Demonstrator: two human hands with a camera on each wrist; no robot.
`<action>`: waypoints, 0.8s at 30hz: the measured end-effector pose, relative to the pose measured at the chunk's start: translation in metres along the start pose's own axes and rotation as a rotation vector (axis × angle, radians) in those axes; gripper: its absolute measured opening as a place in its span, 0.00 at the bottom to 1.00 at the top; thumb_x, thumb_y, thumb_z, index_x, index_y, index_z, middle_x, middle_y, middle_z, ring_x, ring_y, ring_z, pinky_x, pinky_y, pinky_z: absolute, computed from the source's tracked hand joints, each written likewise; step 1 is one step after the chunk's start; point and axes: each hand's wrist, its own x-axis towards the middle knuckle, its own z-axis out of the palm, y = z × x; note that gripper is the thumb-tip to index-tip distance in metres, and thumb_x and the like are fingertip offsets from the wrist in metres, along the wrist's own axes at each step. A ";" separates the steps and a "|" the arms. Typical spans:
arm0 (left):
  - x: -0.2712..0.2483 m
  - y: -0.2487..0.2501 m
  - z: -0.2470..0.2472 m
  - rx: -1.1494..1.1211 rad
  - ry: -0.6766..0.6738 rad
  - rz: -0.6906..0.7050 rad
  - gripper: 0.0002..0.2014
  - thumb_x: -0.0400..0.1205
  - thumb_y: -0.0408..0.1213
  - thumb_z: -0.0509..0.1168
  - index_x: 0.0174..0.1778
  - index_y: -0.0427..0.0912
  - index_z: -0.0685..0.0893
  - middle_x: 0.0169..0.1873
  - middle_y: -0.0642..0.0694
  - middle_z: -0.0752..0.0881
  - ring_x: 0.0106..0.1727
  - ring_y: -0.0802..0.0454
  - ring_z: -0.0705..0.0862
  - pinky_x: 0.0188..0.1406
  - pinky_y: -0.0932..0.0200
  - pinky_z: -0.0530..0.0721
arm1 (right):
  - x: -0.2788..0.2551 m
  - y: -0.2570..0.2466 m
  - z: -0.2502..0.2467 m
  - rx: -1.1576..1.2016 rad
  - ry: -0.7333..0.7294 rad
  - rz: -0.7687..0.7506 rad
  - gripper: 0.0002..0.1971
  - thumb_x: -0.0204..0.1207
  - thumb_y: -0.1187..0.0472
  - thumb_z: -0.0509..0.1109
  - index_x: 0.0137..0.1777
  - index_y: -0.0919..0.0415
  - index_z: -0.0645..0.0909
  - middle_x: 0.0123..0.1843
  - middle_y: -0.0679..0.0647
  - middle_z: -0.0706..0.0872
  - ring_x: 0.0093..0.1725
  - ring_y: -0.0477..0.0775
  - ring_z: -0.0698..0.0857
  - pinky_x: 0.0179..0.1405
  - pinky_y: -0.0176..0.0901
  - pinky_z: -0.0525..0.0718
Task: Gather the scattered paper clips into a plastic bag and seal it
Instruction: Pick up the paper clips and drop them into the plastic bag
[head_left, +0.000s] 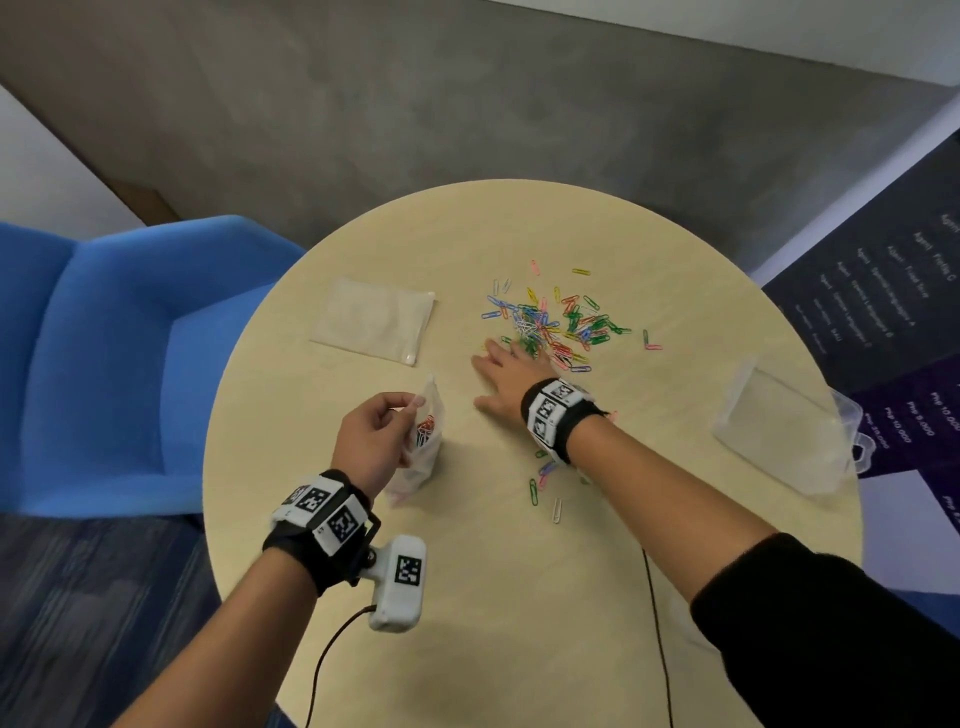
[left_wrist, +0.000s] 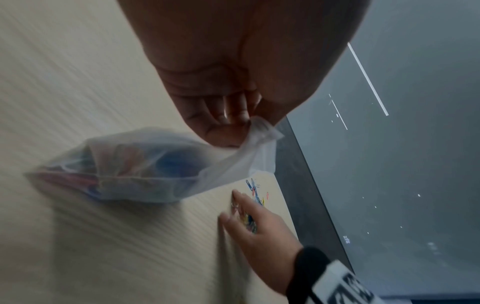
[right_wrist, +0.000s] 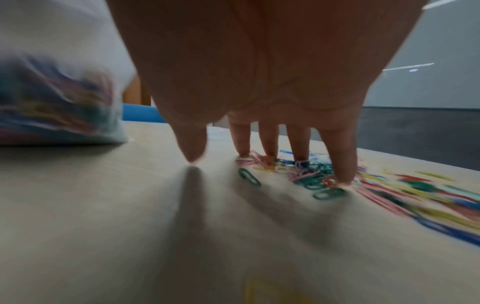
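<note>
1. Your left hand (head_left: 371, 441) sits lower left of centre in the head view, thumb and fingers pinched together on the top edge of the plastic bag (head_left: 422, 447). In the left wrist view the same pinch shows at the crumpled corner of the bag (left_wrist: 145, 164).
2. The bag hangs from that pinch with its bottom resting on the desk (head_left: 467, 597). Coloured clips already lie inside it, blurred in both wrist views.
3. Your right hand (head_left: 511, 382) lies near the centre of the head view, fingers spread and straight, holding nothing.
4. In the right wrist view the fingertips (right_wrist: 342, 174) press down at the near edge of the paper clips (right_wrist: 311, 176), while the thumb touches bare desk to the left of them.
5. The main heap of paper clips (head_left: 558, 325) spreads just above your right hand, toward the upper right of the desk, in green, blue, red, yellow, pink and white.
6. A few stray clips (head_left: 543, 480) lie under your right forearm, below the wrist band.
7. A second flat bag (head_left: 371, 319) lies on the desk at upper left, well apart from the heap.
8. A clear plastic box (head_left: 784, 431) stands at the right edge of the desk.
9. A blue chair (head_left: 104, 364) stands to the left of the desk.
</note>
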 end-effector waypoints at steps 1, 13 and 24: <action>0.001 0.000 0.003 0.007 -0.002 0.001 0.08 0.85 0.34 0.66 0.44 0.49 0.88 0.38 0.36 0.84 0.37 0.46 0.80 0.34 0.54 0.81 | -0.009 0.004 0.003 0.021 0.011 0.004 0.33 0.82 0.45 0.59 0.84 0.49 0.54 0.87 0.54 0.49 0.84 0.67 0.53 0.77 0.71 0.62; -0.002 0.010 0.048 -0.090 -0.012 -0.071 0.05 0.84 0.32 0.66 0.45 0.40 0.86 0.20 0.48 0.79 0.16 0.57 0.74 0.21 0.64 0.78 | -0.060 0.035 0.018 0.233 0.178 0.181 0.12 0.80 0.64 0.66 0.57 0.61 0.89 0.56 0.59 0.89 0.56 0.58 0.87 0.63 0.46 0.84; 0.011 0.000 0.075 -0.071 -0.022 -0.084 0.06 0.82 0.38 0.69 0.48 0.39 0.87 0.25 0.42 0.82 0.23 0.47 0.76 0.29 0.57 0.80 | -0.109 0.027 -0.036 1.988 0.052 0.276 0.07 0.74 0.76 0.70 0.50 0.71 0.86 0.44 0.61 0.91 0.45 0.56 0.90 0.46 0.41 0.91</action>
